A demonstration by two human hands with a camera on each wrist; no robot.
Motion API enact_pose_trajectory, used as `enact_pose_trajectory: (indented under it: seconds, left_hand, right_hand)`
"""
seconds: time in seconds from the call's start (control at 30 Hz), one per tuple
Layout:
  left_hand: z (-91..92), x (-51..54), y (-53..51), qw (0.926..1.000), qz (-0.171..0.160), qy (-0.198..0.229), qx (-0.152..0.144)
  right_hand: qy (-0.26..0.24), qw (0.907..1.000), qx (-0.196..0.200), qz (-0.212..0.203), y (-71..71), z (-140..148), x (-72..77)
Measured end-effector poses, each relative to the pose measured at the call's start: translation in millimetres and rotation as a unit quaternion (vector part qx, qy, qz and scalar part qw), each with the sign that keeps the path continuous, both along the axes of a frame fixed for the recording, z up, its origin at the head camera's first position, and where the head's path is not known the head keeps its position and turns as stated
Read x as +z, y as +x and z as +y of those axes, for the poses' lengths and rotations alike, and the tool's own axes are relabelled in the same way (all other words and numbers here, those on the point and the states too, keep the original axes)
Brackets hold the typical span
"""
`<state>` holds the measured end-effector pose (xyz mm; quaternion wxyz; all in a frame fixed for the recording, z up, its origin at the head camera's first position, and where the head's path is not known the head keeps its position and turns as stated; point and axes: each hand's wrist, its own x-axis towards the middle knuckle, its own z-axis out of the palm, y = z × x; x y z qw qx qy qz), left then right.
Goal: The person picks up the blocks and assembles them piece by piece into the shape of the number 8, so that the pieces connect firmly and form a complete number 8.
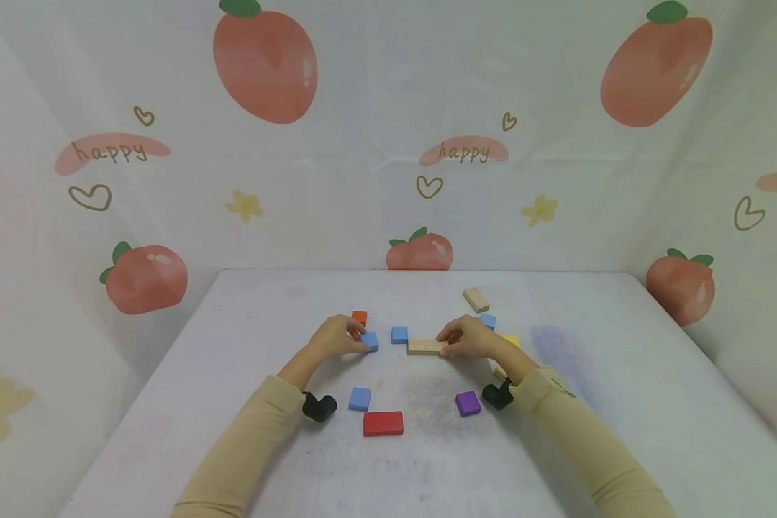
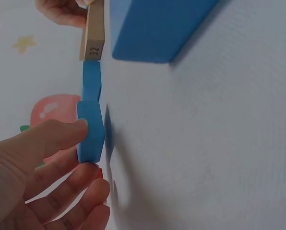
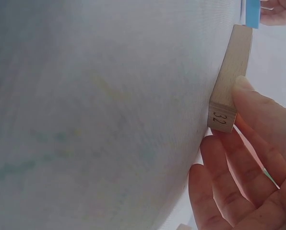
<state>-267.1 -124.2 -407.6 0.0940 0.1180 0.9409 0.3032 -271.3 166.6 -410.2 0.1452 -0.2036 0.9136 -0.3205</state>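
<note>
My left hand (image 1: 338, 337) pinches a small blue block (image 1: 370, 342) between thumb and fingers. In the left wrist view this blue block (image 2: 90, 132) casts a shadow beside it and seems slightly off the table. The right hand (image 1: 471, 337) grips one end of a long plain wooden block (image 1: 422, 347), whose end face is marked 32 in the right wrist view. Another blue block (image 1: 399, 334) sits on the table between the hands, near the wooden block's left end. Just behind my left fingers is an orange-red block (image 1: 359, 316), partly hidden.
Nearer on the white table (image 1: 298, 460) lie a blue block (image 1: 360, 398), a red block (image 1: 383, 424) and a purple block (image 1: 468, 403). Around the right arm are a blue block (image 1: 488, 321), a yellow block (image 1: 511, 340) and a partly hidden wooden one (image 1: 500, 373). Another wooden block (image 1: 475, 299) lies farther back.
</note>
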Motion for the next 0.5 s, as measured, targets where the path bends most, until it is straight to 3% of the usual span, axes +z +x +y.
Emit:
enact_pose_trajectory:
  seconds: [0.2, 0.5]
  left_hand:
    - [5.8, 0.6, 3.2, 0.9995, 0.005, 0.000, -0.030]
    - [14.9, -2.8, 5.5, 0.9995, -0.005, 0.005, -0.032]
  right_hand:
    - [-0.001, 1.0000, 0.001, 0.001, 0.5, -0.8, 0.0]
    - [0.000, 1.0000, 0.004, 0.006, -0.4, -0.2, -0.7]
